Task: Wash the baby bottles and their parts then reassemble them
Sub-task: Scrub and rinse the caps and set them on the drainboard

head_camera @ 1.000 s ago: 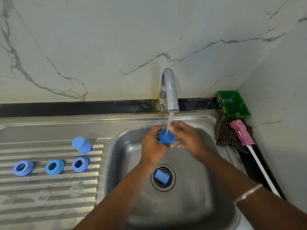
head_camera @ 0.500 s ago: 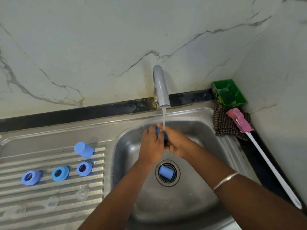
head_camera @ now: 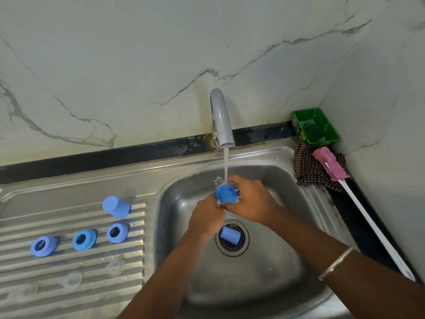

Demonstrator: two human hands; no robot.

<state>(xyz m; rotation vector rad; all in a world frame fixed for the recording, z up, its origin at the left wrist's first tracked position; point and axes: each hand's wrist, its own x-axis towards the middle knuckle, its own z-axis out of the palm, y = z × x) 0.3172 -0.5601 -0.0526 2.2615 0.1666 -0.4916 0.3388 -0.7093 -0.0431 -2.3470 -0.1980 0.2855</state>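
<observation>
Blue cap [head_camera: 226,192] sits under the tap's [head_camera: 221,118] stream, gripped by curled fingers of both the left hand [head_camera: 205,218] and right hand [head_camera: 249,199] over the sink [head_camera: 264,272].

Shiny steel sink [head_camera: 264,284], glossy marble wall [head_camera: 138,54], matt blue plastic cap [head_camera: 226,192]

White marble-veined walls [head_camera: 138,65] (meeting in a right-hand corner) rise behind a black counter edge [head_camera: 92,160].

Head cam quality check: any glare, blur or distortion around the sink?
Head view: wide-angle bend along the counter edge; soft glare on the steel sink rim; blue cap under the stream slightly smeared; clear teats on the drainboard barely visible; lighting even, shadows faint.
</observation>
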